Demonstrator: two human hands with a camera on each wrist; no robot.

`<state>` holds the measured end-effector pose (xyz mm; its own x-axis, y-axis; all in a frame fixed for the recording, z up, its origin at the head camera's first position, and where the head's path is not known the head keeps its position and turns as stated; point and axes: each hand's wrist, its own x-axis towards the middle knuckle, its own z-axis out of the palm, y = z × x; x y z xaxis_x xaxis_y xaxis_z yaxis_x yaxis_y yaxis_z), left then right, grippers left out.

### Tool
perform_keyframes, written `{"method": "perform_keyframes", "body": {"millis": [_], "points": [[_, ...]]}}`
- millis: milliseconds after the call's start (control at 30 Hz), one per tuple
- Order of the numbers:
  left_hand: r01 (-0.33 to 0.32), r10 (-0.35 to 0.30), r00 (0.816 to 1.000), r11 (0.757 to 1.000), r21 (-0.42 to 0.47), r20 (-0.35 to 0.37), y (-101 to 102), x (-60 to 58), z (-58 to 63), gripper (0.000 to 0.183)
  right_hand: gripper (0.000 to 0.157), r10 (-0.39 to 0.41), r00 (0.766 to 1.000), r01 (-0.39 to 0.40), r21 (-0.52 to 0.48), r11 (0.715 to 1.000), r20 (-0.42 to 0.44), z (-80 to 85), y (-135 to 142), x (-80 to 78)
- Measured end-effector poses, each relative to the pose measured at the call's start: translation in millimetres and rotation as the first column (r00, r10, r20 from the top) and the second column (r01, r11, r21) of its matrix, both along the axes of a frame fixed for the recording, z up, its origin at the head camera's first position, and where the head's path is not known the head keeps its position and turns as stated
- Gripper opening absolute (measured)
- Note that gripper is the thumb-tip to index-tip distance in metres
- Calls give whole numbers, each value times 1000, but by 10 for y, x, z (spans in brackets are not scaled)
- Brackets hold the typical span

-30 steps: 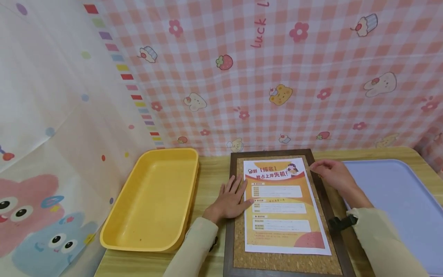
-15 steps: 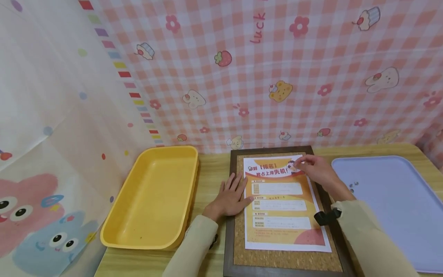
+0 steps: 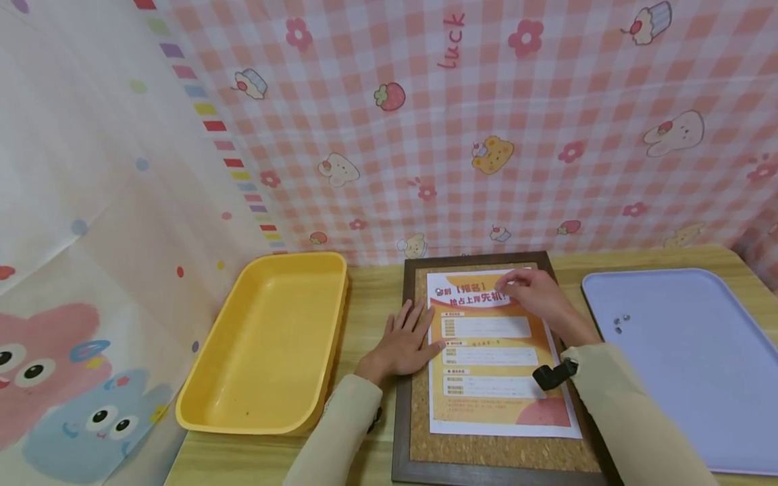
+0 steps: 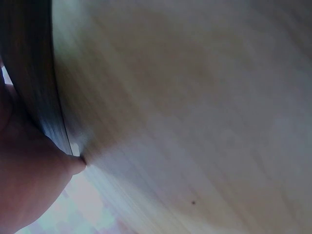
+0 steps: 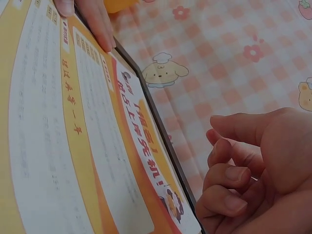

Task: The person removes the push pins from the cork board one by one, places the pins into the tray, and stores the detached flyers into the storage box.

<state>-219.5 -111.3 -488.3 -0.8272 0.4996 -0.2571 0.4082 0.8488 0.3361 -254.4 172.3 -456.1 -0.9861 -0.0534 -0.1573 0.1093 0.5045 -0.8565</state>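
Observation:
A printed poster (image 3: 498, 368) lies on a cork board (image 3: 498, 453) with a dark wooden frame. Near its upper left corner sits a small round thumbtack-like head (image 5: 126, 76). My left hand (image 3: 402, 345) rests flat, fingers spread, over the frame's left side and the poster's edge. Above the poster's upper right part hovers my right hand (image 3: 535, 295), its thumb and index finger brought close together. In the right wrist view its other fingers (image 5: 228, 200) are curled in. Whether something tiny sits between thumb and index finger is hidden.
To the right, a lavender tray (image 3: 681, 378) holds a few small silvery pieces (image 3: 620, 322). A yellow tray (image 3: 267, 351) stands left of the board. A pink checked cloth (image 3: 462, 135) hangs behind the wooden table (image 3: 365, 283).
My right hand has moved left from the board's right frame edge to above the poster's heading, uncovering the silvery pieces on the tray. My left hand stays in place.

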Motion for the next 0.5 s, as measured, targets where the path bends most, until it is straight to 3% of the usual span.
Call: {"method": "perform_keyframes", "body": {"millis": [500], "points": [[9,-9,1000,1000,-2,-1,5,-19,-35,74,26,10,999,-10,3,1000,31,-40,-249,-85]]}}
